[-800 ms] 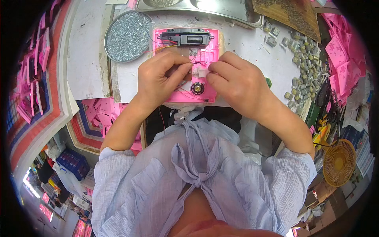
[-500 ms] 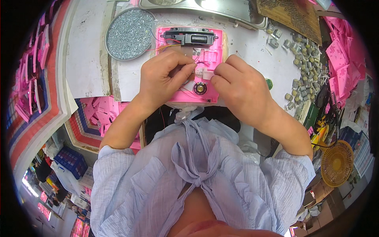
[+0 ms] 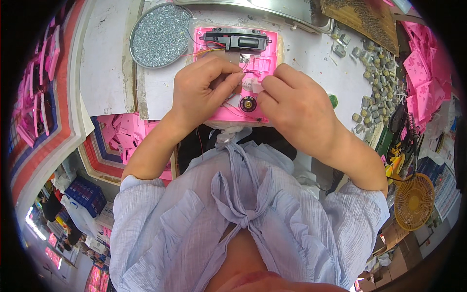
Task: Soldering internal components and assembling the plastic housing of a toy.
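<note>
A pink plastic housing (image 3: 228,116) lies open on the worktable in front of me. It carries a black module (image 3: 245,41) at its far end and a small round black speaker (image 3: 248,104) at its near end. My left hand (image 3: 202,87) is over the housing's left side, thumb and forefinger pinched on a thin dark wire (image 3: 249,72). My right hand (image 3: 296,100) reaches in from the right with curled fingers. At their tips is a small white translucent piece (image 3: 257,86); the grip itself is partly hidden. Red and yellow wires (image 3: 210,50) run out on the left.
A round tray of screws (image 3: 161,36) stands at the far left. Metal trays (image 3: 272,12) sit at the back. Several small motors (image 3: 372,82) are spread on the right, beside stacked pink parts (image 3: 421,73). More pink parts (image 3: 125,136) fill a bin at lower left.
The whole view has shifted slightly, so the table and housing appear a little higher. Both hands stay at the housing in nearly the same pose.
</note>
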The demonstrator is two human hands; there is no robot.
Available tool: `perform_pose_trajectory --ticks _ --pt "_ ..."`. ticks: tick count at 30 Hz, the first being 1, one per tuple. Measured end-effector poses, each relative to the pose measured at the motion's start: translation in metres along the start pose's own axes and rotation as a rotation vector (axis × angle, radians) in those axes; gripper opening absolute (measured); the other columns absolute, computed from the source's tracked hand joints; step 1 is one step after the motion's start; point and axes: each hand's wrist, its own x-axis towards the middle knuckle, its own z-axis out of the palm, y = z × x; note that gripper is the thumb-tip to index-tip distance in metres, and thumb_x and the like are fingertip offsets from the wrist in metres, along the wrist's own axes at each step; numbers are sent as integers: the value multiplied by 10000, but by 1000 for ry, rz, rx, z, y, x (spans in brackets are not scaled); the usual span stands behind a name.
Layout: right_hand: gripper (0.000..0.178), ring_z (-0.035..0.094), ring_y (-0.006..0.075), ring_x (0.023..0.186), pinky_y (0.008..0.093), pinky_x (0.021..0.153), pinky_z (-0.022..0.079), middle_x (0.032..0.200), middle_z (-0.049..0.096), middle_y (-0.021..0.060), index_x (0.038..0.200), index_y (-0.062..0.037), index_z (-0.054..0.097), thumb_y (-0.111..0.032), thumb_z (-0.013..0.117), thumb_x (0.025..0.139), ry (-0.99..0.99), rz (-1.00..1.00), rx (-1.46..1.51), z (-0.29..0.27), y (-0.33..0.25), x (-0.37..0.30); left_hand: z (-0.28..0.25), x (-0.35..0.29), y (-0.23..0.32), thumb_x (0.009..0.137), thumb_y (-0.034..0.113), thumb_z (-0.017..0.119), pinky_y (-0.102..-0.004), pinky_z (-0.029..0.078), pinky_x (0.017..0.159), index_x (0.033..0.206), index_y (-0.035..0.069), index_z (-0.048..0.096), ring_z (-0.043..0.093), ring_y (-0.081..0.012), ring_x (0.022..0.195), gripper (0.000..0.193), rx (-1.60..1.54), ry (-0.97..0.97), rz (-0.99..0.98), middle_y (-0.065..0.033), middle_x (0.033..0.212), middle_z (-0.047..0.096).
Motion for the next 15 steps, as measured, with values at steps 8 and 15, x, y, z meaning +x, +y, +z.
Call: perform_pose_trajectory --ticks 8,15 --pt "118 569 233 802 336 634 519 803 550 51 735 -66 617 -149 654 661 31 -140 15 7 11 1 1 -1 -2 861 80 775 -283 460 535 888 34 719 622 -147 582 77 -25 20 -1 -49 750 674" --pt "255 664 256 879 334 668 575 953 686 60 925 -58 699 -93 713 673 263 -132 177 33 45 -29 2 0 -3 858 89 780 -291 448 525 875 49 714 614 -154 575 79 -14 8 16 -47 733 660"
